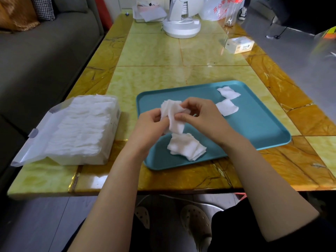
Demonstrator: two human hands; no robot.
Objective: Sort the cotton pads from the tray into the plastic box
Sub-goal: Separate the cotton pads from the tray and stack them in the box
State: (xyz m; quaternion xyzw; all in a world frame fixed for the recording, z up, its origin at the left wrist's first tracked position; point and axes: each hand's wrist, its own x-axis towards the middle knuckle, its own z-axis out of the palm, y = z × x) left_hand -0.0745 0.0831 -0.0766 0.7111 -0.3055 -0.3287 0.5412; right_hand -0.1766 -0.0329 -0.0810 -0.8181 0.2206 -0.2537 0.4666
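Two grips are working one small bunch of cotton pads (172,117) above the middle of the teal tray (263,128). My left grip (151,124) is pinching the bunch along its left edge and my right grip (200,115) is closing on its right edge, so both are grasping the same pads. I am judging that the bunch is fanning loose. A pad could be slipping out of such a light edge pinch and dropping back onto the tray, or onto the surface (163,51), during the carry to the left. The plastic box (81,128) is sitting just beside the tray with its lid folded open, and it is looking packed to the rim already. Anything I am pushing in carelessly could be riding up and spilling over the side. The bunch is hanging with its long axis running from its far end down toward me, its lower end drooping just above a small stack (187,147) lying near the tray's front edge. Two loose pads (227,107) are lying toward the tray's far right corner, well apart from both grips.
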